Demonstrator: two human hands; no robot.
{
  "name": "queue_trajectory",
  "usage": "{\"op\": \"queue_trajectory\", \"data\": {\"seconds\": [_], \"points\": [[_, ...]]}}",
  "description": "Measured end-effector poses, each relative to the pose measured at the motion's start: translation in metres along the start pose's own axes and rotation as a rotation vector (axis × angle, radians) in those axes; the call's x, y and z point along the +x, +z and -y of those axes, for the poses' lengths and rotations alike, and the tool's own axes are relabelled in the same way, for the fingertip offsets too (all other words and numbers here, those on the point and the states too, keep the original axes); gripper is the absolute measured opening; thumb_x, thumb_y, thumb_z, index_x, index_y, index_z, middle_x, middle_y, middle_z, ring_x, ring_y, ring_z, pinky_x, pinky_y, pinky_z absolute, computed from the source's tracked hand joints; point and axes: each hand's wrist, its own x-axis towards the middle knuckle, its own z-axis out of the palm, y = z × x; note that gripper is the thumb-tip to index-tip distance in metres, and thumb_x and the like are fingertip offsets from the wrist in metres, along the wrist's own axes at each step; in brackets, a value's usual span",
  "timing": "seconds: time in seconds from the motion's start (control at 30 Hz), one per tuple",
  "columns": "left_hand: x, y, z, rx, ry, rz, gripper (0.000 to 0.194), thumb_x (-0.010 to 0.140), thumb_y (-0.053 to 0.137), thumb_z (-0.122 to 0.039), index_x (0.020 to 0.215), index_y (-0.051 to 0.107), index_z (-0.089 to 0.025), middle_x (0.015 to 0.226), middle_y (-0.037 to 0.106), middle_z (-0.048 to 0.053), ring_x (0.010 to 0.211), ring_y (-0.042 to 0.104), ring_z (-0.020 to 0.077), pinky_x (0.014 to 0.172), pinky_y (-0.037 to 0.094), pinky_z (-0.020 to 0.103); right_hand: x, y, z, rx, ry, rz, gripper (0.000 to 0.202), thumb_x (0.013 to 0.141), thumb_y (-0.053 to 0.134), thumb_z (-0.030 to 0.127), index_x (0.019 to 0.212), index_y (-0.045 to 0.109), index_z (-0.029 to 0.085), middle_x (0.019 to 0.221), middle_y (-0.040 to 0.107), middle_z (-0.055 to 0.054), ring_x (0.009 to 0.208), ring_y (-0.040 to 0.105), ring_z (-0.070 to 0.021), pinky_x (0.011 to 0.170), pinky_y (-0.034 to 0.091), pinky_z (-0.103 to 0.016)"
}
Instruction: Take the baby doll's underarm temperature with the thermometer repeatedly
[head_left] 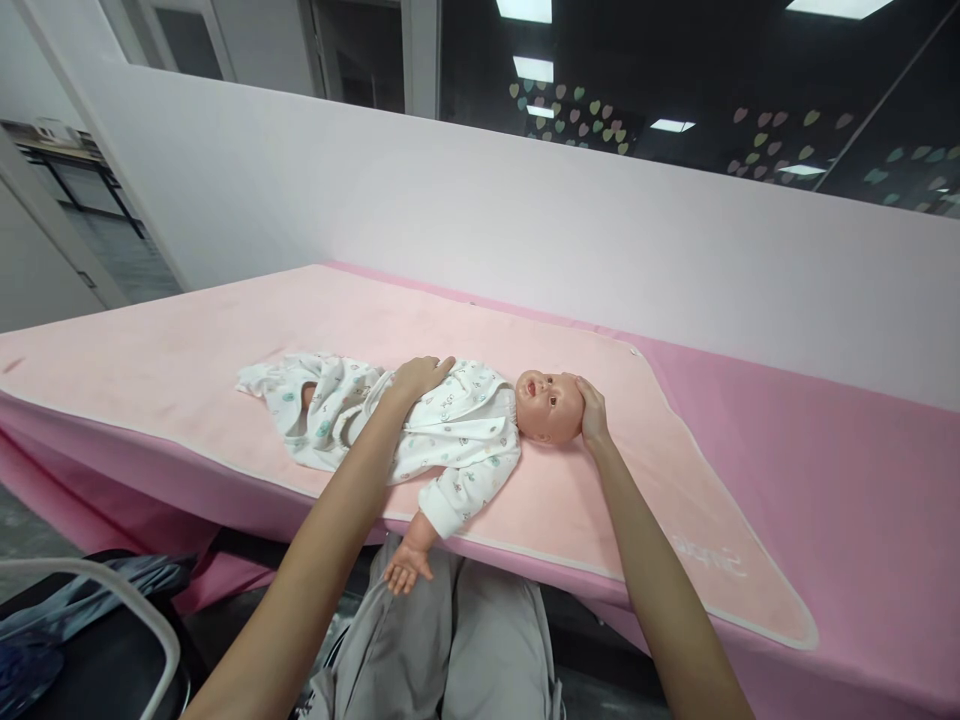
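A baby doll (461, 420) in a white patterned outfit lies on its back on a pale pink mat (592, 520), its head (551, 410) to the right. My left hand (422, 377) rests flat across the doll's belly, fingers extended and pointing away to the right. Against the crown of the doll's head lies my right hand (592, 408), its fingers stretched along the top without closing round it. One doll arm (411, 555) hangs over the near table edge, palm up. The trouser legs (315, 400) lie rumpled to the left, with a bit of leg showing through an opening.
A pink cloth (840, 480) covers the table under the mat. Behind it stands a white partition (480, 220) with dark glass above. My legs (450, 640) are under the near edge. At lower left is a chair (97, 640) with dark fabric on it.
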Motion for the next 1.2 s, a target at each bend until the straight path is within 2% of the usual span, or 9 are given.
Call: {"op": "queue_trajectory", "data": {"seconds": [0.33, 0.6, 0.83, 0.93, 1.0, 1.07, 1.13, 1.17, 1.2], "points": [[0.002, 0.002, 0.002, 0.009, 0.006, -0.006, 0.065, 0.083, 0.019, -0.057, 0.103, 0.064, -0.016, 0.110, 0.064, 0.017, 0.101, 0.058, 0.0326, 0.081, 0.043, 0.039, 0.000, 0.000, 0.000, -0.003, -0.007, -0.013, 0.024, 0.074, 0.051, 0.038, 0.069, 0.065, 0.019, 0.076, 0.070, -0.002, 0.078, 0.064, -0.0168, 0.075, 0.048, -0.027], [0.004, 0.002, 0.002, 0.025, -0.003, 0.000, 0.065, 0.083, 0.019, -0.057, 0.104, 0.064, -0.015, 0.111, 0.064, 0.017, 0.102, 0.058, 0.0319, 0.083, 0.042, 0.037, 0.005, -0.002, -0.007, -0.019, -0.021, -0.075, 0.025, 0.072, 0.055, 0.039, 0.082, 0.065, 0.018, 0.098, 0.068, -0.004, 0.094, 0.060, -0.0176, 0.086, 0.046, -0.031], [0.005, 0.001, 0.002, -0.055, -0.058, 0.018, 0.064, 0.081, 0.024, -0.060, 0.107, 0.064, -0.018, 0.116, 0.062, 0.015, 0.105, 0.056, 0.0347, 0.085, 0.041, 0.042, 0.002, -0.002, -0.003, -0.006, -0.012, 0.012, 0.024, 0.073, 0.052, 0.040, 0.069, 0.063, 0.019, 0.075, 0.069, -0.002, 0.077, 0.062, -0.0174, 0.077, 0.047, -0.030], [0.008, 0.001, 0.003, -0.125, -0.125, 0.025, 0.058, 0.079, 0.032, -0.059, 0.108, 0.064, -0.021, 0.120, 0.060, 0.012, 0.111, 0.053, 0.0341, 0.090, 0.038, 0.042, 0.003, -0.002, -0.004, -0.033, -0.016, 0.013, 0.026, 0.073, 0.051, 0.042, 0.069, 0.063, 0.019, 0.076, 0.069, -0.002, 0.077, 0.062, -0.0174, 0.077, 0.047, -0.030], [0.008, -0.001, 0.004, -0.199, -0.143, -0.054, 0.050, 0.077, 0.040, -0.054, 0.108, 0.064, -0.021, 0.120, 0.061, 0.010, 0.112, 0.052, 0.0319, 0.093, 0.036, 0.040, 0.003, -0.003, -0.006, -0.101, -0.078, -0.036, 0.028, 0.074, 0.049, 0.043, 0.074, 0.063, 0.019, 0.082, 0.068, -0.003, 0.083, 0.061, -0.0179, 0.080, 0.046, -0.031], [0.004, -0.004, 0.002, -0.366, -0.097, -0.204, 0.046, 0.075, 0.048, -0.047, 0.109, 0.063, -0.020, 0.119, 0.061, 0.009, 0.111, 0.052, 0.0282, 0.093, 0.038, 0.036, 0.001, -0.005, -0.007, -0.227, -0.214, -0.118, 0.031, 0.075, 0.046, 0.043, 0.083, 0.063, 0.019, 0.092, 0.067, -0.005, 0.090, 0.059, -0.0193, 0.084, 0.044, -0.033], [-0.004, -0.009, -0.005, -0.626, 0.073, -0.283, 0.047, 0.074, 0.050, -0.045, 0.112, 0.060, -0.018, 0.119, 0.060, 0.008, 0.108, 0.053, 0.0237, 0.088, 0.041, 0.031, -0.004, -0.007, -0.006, -0.341, -0.344, -0.185, 0.032, 0.074, 0.046, 0.043, 0.089, 0.063, 0.020, 0.101, 0.065, -0.006, 0.099, 0.056, -0.0217, 0.090, 0.040, -0.037], [-0.010, -0.011, -0.010, -0.750, 0.196, -0.245, 0.049, 0.074, 0.050, -0.045, 0.114, 0.058, -0.018, 0.117, 0.060, 0.008, 0.104, 0.055, 0.0217, 0.084, 0.043, 0.029, -0.008, -0.007, -0.005, -0.370, -0.380, -0.204, 0.031, 0.072, 0.050, 0.043, 0.088, 0.063, 0.021, 0.101, 0.065, -0.007, 0.102, 0.054, -0.0230, 0.093, 0.038, -0.039], [-0.017, -0.011, -0.016, -0.836, 0.330, -0.151, 0.050, 0.074, 0.051, -0.046, 0.115, 0.057, -0.019, 0.116, 0.060, 0.008, 0.100, 0.056, 0.0200, 0.080, 0.045, 0.028, -0.012, -0.006, -0.005, -0.393, -0.406, -0.198, 0.028, 0.070, 0.054, 0.042, 0.086, 0.064, 0.022, 0.100, 0.065, -0.007, 0.103, 0.053, -0.0240, 0.095, 0.035, -0.040]]}}
